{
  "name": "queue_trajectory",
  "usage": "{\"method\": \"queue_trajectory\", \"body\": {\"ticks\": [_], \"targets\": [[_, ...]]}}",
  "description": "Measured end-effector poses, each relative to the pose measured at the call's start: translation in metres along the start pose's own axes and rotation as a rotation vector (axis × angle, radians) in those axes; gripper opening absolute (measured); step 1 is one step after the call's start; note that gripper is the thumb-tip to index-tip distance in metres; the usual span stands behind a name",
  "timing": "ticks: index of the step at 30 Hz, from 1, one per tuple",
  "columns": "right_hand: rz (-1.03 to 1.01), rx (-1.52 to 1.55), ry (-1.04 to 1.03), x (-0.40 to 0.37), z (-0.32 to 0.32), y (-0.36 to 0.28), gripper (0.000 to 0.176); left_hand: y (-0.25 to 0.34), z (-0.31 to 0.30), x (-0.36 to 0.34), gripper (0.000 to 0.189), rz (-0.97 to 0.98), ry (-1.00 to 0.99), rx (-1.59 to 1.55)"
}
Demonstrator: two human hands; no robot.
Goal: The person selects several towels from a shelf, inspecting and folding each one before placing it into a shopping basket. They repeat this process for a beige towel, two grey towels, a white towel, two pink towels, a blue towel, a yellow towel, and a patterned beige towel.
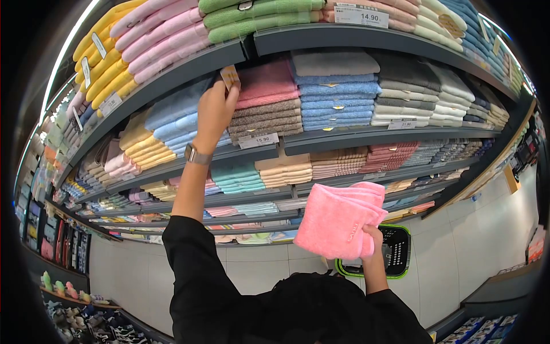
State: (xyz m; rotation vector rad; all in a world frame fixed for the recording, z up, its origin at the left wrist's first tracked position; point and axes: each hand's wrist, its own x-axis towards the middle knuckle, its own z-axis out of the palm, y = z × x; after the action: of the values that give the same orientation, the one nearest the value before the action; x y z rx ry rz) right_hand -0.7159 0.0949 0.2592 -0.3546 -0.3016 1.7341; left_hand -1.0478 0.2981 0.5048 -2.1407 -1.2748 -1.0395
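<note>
A folded pink towel (335, 221) with small stitched lettering hangs in front of me, its lower right edge gripped by my right hand (373, 236). My left hand (215, 109), with a watch on the wrist, reaches up to the shelf. Its fingers are closed on a small orange-and-white tag (230, 77) beside a stack topped by a rose-pink towel (266, 80). Below that towel lie brown folded towels (266, 117). Light blue towels (177, 123) sit just left of the left hand.
Dark grey shelves (366, 140) curve around me, stacked with folded towels and price labels (258, 141). A black basket with a green rim (408, 246) is on the tiled floor (441, 252), partly behind my right hand. More goods fill racks (94, 327) at lower left.
</note>
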Motion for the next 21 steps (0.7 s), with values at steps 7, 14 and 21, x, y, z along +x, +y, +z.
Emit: {"method": "queue_trajectory", "body": {"ticks": [7, 14, 21], "targets": [[-0.028, 0.002, 0.035, -0.009, -0.003, -0.001, 0.059, -0.008, 0.018, 0.029, 0.045, -0.227, -0.001, 0.177], [-0.042, 0.031, 0.038, -0.015, -0.012, -0.011, 0.060, -0.018, 0.021, 0.031, 0.043, -0.058, 0.119, 0.711], [-0.107, 0.063, 0.014, -0.018, -0.026, -0.031, 0.061, 0.118, 0.006, -0.098, 0.028, -0.340, -0.150, -0.848]]}}
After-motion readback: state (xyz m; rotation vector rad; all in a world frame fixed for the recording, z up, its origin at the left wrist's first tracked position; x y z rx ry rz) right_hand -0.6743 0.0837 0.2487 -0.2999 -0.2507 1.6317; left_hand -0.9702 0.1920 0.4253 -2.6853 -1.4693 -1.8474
